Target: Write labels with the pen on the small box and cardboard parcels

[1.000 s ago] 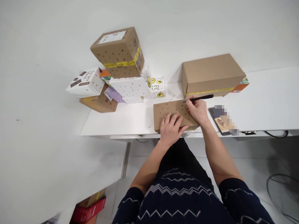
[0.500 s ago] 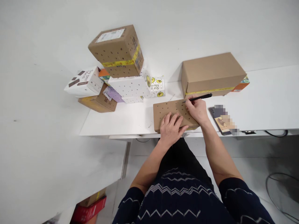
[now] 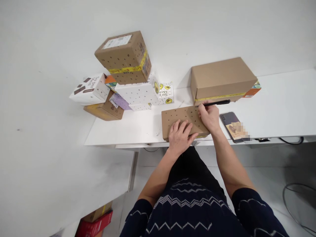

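Note:
A cardboard box (image 3: 177, 114) lies at the front edge of the white desk, its brown top dotted with small dark marks. My left hand (image 3: 180, 134) rests flat on the near part of this top, fingers spread. At the box's far right corner, my right hand (image 3: 209, 115) is closed around a black pen (image 3: 218, 102). The pen lies nearly level, its back end pointing right and its tip at the far edge of the box top. Whether the tip touches the cardboard I cannot tell.
A phone (image 3: 232, 126) lies to the right of my right hand. Behind stands a larger cardboard box (image 3: 223, 77). At the left is a stack of white cartons (image 3: 138, 93) with a taped parcel (image 3: 125, 59) on top. Cables (image 3: 296, 197) hang at lower right.
My right hand and the pen have shifted slightly right along the box's far edge, and the pen lies flatter. My left hand stays in place on the box.

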`<action>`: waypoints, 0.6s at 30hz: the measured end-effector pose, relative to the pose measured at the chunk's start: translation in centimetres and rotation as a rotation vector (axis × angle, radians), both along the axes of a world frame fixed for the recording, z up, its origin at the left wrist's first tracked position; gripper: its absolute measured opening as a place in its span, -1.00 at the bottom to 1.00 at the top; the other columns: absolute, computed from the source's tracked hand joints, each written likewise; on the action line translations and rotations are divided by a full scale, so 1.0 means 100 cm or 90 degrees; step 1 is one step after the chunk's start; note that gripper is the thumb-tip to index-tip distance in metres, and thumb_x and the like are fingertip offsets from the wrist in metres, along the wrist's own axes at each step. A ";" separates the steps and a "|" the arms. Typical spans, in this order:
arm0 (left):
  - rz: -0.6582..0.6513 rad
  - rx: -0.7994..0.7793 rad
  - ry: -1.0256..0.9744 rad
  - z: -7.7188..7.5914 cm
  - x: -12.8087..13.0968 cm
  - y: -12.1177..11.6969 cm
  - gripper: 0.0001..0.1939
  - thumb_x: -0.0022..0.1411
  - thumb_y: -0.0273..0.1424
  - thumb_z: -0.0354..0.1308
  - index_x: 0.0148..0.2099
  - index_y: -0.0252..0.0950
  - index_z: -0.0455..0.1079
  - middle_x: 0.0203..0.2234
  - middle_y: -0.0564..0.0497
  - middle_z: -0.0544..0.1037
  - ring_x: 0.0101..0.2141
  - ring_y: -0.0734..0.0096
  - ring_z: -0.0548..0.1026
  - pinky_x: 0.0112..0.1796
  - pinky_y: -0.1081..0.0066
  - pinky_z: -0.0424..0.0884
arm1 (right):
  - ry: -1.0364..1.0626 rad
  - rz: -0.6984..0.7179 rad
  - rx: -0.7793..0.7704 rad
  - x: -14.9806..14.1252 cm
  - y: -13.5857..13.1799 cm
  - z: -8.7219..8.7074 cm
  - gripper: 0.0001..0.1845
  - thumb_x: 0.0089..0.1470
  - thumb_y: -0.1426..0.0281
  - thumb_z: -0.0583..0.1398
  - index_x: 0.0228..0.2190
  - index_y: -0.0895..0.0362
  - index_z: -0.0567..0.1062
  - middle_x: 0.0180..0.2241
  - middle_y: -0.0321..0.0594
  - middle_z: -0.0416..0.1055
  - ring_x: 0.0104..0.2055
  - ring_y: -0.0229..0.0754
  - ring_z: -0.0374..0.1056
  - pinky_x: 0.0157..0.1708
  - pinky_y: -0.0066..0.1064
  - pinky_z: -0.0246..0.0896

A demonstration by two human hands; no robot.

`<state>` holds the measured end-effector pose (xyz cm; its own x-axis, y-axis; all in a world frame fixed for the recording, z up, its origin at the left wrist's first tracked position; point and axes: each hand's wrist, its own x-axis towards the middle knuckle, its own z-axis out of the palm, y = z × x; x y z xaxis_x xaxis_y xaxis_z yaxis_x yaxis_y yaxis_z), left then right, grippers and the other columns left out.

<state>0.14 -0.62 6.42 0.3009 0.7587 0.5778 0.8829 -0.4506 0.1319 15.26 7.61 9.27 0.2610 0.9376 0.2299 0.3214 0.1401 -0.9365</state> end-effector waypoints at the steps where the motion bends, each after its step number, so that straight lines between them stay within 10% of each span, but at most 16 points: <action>1: 0.000 -0.002 -0.003 0.000 0.000 0.000 -0.58 0.25 -0.07 0.10 0.03 -0.18 0.48 0.00 -0.07 0.54 0.07 0.06 0.39 0.07 0.15 0.29 | 0.037 -0.028 0.007 0.002 0.000 -0.001 -0.86 0.08 0.27 0.08 -0.43 0.08 0.34 -0.60 -0.36 0.33 -0.57 -0.27 0.28 -0.51 -0.42 0.23; 7: -0.039 -0.070 -0.004 0.010 -0.007 -0.003 -0.56 0.27 -0.11 0.09 0.10 -0.18 0.43 0.05 -0.08 0.51 0.11 0.04 0.37 0.07 0.11 0.33 | 0.140 -0.125 -0.027 0.037 -0.012 -0.020 -0.78 0.13 0.18 0.03 -0.36 0.08 0.27 -0.36 -0.23 0.45 -0.54 -0.29 0.35 -0.49 -0.41 0.32; 12: -0.043 -0.130 -0.069 0.027 -0.036 -0.005 -0.52 0.27 -0.11 0.10 0.16 -0.19 0.37 0.13 -0.08 0.43 0.18 0.09 0.29 0.14 0.07 0.29 | -0.282 -0.018 -0.326 0.067 -0.032 -0.052 -0.79 0.08 0.27 0.13 -0.30 0.16 0.41 -0.48 -0.12 0.48 -0.42 -0.08 0.42 -0.39 -0.32 0.23; 18: 0.078 -0.160 -0.327 0.022 -0.080 0.016 -0.66 0.30 -0.17 0.05 -0.01 -0.21 0.47 0.02 -0.11 0.50 0.09 0.20 0.38 0.08 0.13 0.34 | -0.483 0.024 -0.428 0.062 -0.038 -0.058 -0.56 0.14 0.28 0.10 0.01 0.20 0.40 -0.30 0.04 0.54 -0.17 0.08 0.45 -0.32 -0.31 0.16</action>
